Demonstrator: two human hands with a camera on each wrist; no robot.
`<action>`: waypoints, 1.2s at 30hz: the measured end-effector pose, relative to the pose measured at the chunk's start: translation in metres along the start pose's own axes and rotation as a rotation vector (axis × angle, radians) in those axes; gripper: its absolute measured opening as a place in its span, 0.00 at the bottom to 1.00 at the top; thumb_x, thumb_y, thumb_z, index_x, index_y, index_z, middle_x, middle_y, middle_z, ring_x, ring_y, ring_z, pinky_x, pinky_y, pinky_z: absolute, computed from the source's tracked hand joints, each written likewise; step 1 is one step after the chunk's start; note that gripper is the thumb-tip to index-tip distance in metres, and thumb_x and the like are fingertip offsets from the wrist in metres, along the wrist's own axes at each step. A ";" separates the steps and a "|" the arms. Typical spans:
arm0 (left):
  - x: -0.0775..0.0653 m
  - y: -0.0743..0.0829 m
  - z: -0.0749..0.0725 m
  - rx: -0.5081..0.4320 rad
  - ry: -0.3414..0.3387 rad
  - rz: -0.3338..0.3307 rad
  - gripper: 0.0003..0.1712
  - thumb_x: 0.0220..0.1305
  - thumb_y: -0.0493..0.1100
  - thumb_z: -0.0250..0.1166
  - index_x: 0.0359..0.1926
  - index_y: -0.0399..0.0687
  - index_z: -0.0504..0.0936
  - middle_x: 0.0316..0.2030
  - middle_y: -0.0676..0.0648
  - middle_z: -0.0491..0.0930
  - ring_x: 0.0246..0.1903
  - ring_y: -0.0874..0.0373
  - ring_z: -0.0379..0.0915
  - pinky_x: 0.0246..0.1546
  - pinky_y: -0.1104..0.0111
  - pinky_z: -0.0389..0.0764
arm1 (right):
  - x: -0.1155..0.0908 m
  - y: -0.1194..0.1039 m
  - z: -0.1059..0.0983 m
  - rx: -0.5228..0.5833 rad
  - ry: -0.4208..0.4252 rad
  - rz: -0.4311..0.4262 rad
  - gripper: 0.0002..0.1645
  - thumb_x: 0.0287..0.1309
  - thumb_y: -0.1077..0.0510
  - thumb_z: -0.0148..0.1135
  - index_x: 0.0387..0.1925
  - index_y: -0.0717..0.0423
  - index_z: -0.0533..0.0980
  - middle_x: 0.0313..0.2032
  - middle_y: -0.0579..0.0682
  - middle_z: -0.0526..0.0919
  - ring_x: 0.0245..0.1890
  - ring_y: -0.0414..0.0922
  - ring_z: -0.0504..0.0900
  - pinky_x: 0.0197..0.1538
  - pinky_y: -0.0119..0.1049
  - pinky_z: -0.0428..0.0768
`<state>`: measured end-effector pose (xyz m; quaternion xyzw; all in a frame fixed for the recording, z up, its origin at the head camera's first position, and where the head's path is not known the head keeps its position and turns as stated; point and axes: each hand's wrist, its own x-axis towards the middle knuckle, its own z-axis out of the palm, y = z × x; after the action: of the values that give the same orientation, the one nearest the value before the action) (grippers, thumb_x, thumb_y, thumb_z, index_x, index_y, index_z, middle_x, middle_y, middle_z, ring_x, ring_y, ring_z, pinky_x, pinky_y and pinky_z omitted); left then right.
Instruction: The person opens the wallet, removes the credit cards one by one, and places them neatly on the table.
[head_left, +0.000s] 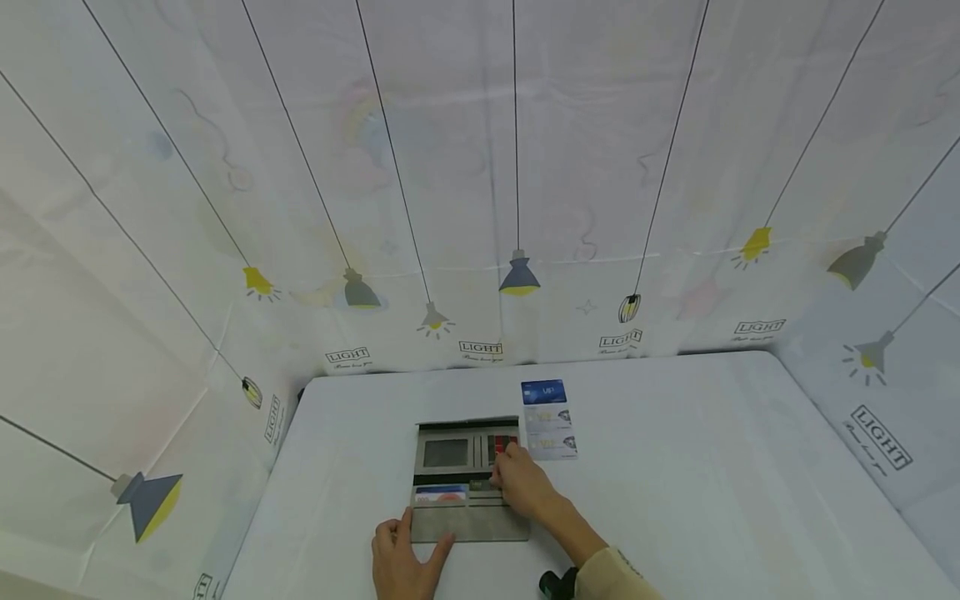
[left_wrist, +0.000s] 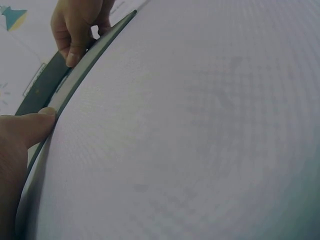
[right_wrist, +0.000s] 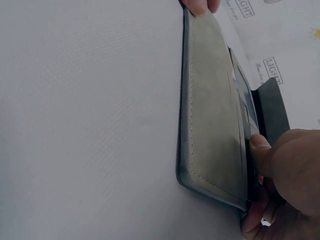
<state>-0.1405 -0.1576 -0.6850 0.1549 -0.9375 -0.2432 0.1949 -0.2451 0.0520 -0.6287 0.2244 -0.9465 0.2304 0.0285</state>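
A grey wallet (head_left: 471,523) lies unfolded on the white table, with card slots across its middle and a dark window (head_left: 446,452) in its upper half. My left hand (head_left: 405,560) grips its lower left corner, the thumb (left_wrist: 35,125) on the near edge. At the right slots, my right hand (head_left: 525,483) pinches a dark card (head_left: 480,485) with yellowish lettering, partly covered by the fingers. The right thumb (right_wrist: 260,147) presses at the slot opening. A blue, white and red card (head_left: 441,494) sits in the left slot. Something red (head_left: 501,445) shows in the upper right section.
Beyond the wallet's right side lie a blue VIP card (head_left: 543,392) and two pale cards (head_left: 551,444) in a column. A dark object (head_left: 557,585) is beside the right sleeve (head_left: 615,577). Fabric with printed lamps (head_left: 519,273) rises behind the table (head_left: 675,467).
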 end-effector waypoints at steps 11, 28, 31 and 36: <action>0.001 -0.001 0.001 -0.003 0.018 0.023 0.51 0.40 0.70 0.77 0.58 0.37 0.81 0.39 0.47 0.66 0.37 0.56 0.63 0.36 0.61 0.70 | -0.002 0.001 -0.001 0.012 0.012 0.003 0.06 0.66 0.59 0.63 0.33 0.55 0.75 0.33 0.46 0.68 0.36 0.43 0.68 0.39 0.40 0.75; 0.001 0.000 0.001 -0.007 0.016 0.015 0.52 0.40 0.71 0.77 0.58 0.39 0.81 0.39 0.46 0.67 0.38 0.55 0.64 0.36 0.60 0.71 | -0.002 0.001 -0.012 0.092 -0.107 0.052 0.03 0.67 0.62 0.60 0.39 0.55 0.79 0.34 0.45 0.76 0.38 0.44 0.73 0.43 0.42 0.76; 0.000 -0.001 0.002 -0.003 0.017 0.017 0.52 0.40 0.71 0.77 0.58 0.39 0.81 0.40 0.47 0.67 0.38 0.56 0.64 0.37 0.61 0.71 | -0.002 0.002 -0.009 0.080 -0.097 0.051 0.03 0.67 0.62 0.60 0.39 0.55 0.79 0.34 0.45 0.76 0.38 0.44 0.74 0.43 0.42 0.77; 0.000 -0.003 0.003 0.007 0.016 -0.001 0.52 0.39 0.71 0.78 0.58 0.40 0.82 0.39 0.47 0.67 0.38 0.56 0.64 0.37 0.61 0.71 | -0.002 0.003 -0.006 0.062 -0.076 0.039 0.02 0.66 0.62 0.61 0.39 0.53 0.80 0.34 0.45 0.77 0.38 0.45 0.76 0.43 0.42 0.77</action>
<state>-0.1411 -0.1586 -0.6888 0.1583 -0.9367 -0.2386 0.2017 -0.2450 0.0577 -0.6249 0.2153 -0.9435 0.2514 -0.0187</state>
